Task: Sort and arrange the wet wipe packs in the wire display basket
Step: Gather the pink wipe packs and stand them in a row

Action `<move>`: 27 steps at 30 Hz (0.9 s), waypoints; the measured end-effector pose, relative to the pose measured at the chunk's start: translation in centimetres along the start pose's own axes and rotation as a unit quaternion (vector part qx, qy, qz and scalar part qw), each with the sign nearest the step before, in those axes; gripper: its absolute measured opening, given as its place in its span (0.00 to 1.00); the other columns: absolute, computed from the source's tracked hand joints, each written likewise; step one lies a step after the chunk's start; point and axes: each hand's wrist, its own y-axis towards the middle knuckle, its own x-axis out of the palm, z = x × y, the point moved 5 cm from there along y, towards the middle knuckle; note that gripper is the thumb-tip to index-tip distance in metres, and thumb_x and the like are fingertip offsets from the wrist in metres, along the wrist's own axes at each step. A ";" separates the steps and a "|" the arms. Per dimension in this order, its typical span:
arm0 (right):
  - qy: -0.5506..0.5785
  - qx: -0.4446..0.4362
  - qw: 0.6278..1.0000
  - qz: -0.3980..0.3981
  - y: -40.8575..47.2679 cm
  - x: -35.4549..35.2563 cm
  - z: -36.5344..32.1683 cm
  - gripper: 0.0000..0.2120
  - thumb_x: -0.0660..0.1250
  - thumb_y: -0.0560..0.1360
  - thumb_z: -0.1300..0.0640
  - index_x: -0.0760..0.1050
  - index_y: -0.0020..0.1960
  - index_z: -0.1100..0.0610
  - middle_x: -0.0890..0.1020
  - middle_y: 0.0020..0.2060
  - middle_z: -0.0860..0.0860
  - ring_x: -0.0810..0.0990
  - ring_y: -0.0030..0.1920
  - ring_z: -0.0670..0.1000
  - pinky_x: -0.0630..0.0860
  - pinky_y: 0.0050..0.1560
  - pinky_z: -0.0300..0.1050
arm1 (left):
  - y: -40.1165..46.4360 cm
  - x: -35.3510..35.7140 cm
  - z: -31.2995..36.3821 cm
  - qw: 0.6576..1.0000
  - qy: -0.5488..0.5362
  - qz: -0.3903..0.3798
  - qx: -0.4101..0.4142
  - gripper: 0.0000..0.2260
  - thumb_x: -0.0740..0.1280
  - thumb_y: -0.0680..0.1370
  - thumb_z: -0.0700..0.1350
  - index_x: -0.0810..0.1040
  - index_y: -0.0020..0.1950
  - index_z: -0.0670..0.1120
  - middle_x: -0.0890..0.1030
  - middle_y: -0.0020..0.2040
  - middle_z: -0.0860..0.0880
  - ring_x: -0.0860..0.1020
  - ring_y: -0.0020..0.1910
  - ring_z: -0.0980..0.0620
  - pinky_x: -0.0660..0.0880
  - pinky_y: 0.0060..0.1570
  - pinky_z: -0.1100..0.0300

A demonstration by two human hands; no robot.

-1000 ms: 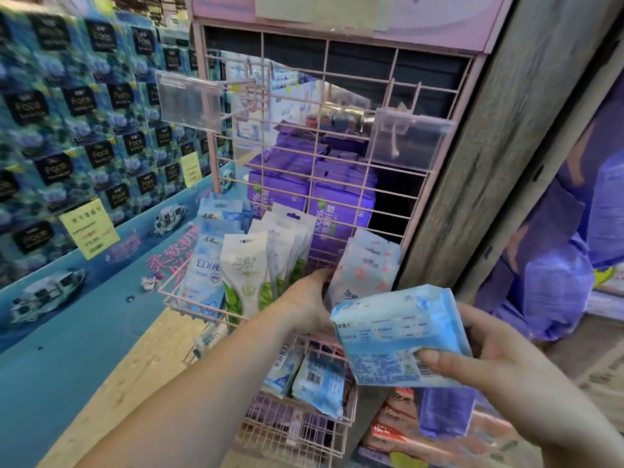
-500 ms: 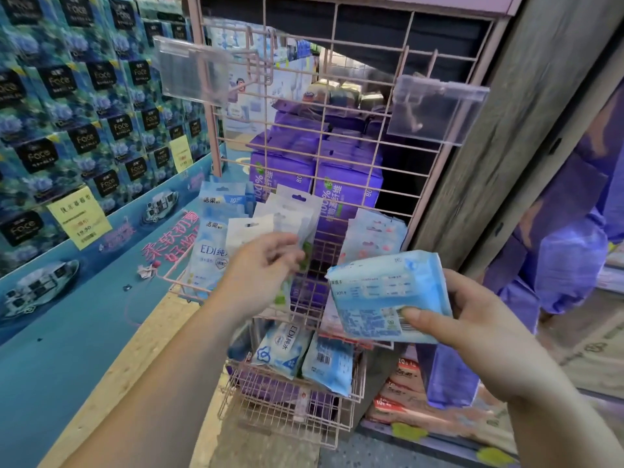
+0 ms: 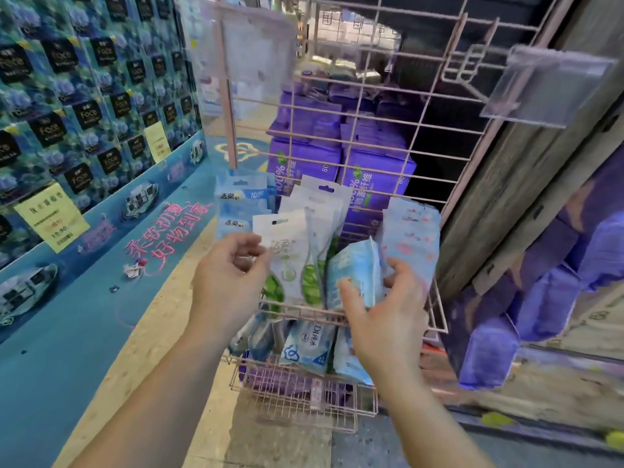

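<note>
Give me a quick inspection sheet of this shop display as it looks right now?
Surface: pink wire display basket, upper tier, fixed to a pink wire grid panel; a lower pink wire basket sits below.
Job's things: light blue wet wipe pack going in between the white packs with green leaves and the pale pink-patterned packs; blue-and-white packs at the left.
Clutter: loose blue packs lying in the lower basket.
Grippers: right hand grips the light blue pack; left hand pinches a white leaf pack.
Cables: nothing seen.
Surroundings: purple tissue bundles behind the grid; clear plastic price holders; blue poster wall.
</note>
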 end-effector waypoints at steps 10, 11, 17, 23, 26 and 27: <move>-0.029 -0.015 0.999 -0.020 0.0 0.0 -0.8 0.20 0.70 0.71 0.48 0.69 0.58 0.56 0.69 0.50 0.48 0.73 0.54 0.55 0.67 0.46 0.47 | 3.1 3.7 -0.4 0.955 0.223 -0.191 -0.031 0.32 0.77 0.57 0.55 0.72 0.58 0.53 0.80 0.53 0.50 0.79 0.52 0.48 0.77 0.54 0.47; -0.028 -0.001 0.998 -0.057 0.0 0.1 -0.8 0.24 0.70 0.72 0.47 0.67 0.62 0.55 0.69 0.53 0.48 0.73 0.56 0.55 0.67 0.47 0.47 | 2.9 3.9 -0.7 0.954 0.229 -0.193 -0.022 0.34 0.77 0.57 0.55 0.69 0.60 0.56 0.79 0.54 0.50 0.78 0.53 0.47 0.77 0.55 0.47; -0.052 -0.030 0.979 -0.193 0.8 0.7 -2.0 0.34 0.63 0.76 0.50 0.51 0.78 0.49 0.66 0.71 0.54 0.73 0.62 0.55 0.68 0.55 0.44 | 1.6 5.1 -0.5 0.958 0.165 -0.232 -0.034 0.46 0.78 0.66 0.42 0.52 0.74 0.56 0.75 0.57 0.53 0.75 0.56 0.50 0.72 0.56 0.56; 0.041 -0.061 0.986 -0.153 0.2 0.4 -2.6 0.29 0.62 0.78 0.58 0.55 0.77 0.50 0.60 0.73 0.53 0.71 0.49 0.35 0.61 0.49 0.31 | 3.3 5.1 -0.2 0.967 0.173 -0.185 -0.036 0.40 0.81 0.59 0.46 0.68 0.67 0.50 0.80 0.59 0.50 0.78 0.58 0.47 0.74 0.60 0.47; 0.070 -0.072 0.989 -0.110 0.6 0.1 -2.2 0.29 0.63 0.78 0.62 0.58 0.76 0.55 0.61 0.73 0.56 0.66 0.55 0.36 0.54 0.49 0.15 | 3.5 5.3 0.0 0.968 0.160 -0.189 -0.036 0.23 0.80 0.64 0.46 0.79 0.57 0.48 0.84 0.55 0.48 0.81 0.54 0.47 0.76 0.58 0.50; 0.068 -0.078 0.989 -0.109 0.8 0.1 -2.1 0.29 0.64 0.77 0.62 0.59 0.76 0.55 0.61 0.73 0.56 0.65 0.60 0.39 0.51 0.50 0.13 | 3.3 5.5 0.0 0.964 0.171 -0.201 -0.033 0.21 0.79 0.65 0.47 0.80 0.56 0.48 0.84 0.55 0.49 0.81 0.54 0.48 0.76 0.57 0.52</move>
